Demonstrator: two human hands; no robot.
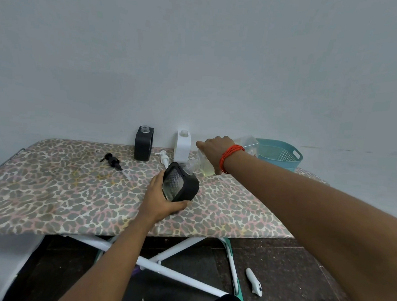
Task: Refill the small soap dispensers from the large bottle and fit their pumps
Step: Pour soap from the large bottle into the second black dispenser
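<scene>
A large bottle [205, 167] tipped toward a black dispenser [181, 184]
The left hand [160, 200] gripped the tilted, quilted-glass dispenser; the right hand [214, 149] clasped the clear bottle, pale yellow liquid inside.

On the leopard-print table [48, 198], a black square dispenser [143, 144] stands left of a white square dispenser [182, 147], a teal plastic basket [280, 156] rightmost.

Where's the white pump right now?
Head view, centre: the white pump lies on the table between the upright black dispenser and the white dispenser, just behind the tilted dispenser the left hand holds.
</scene>
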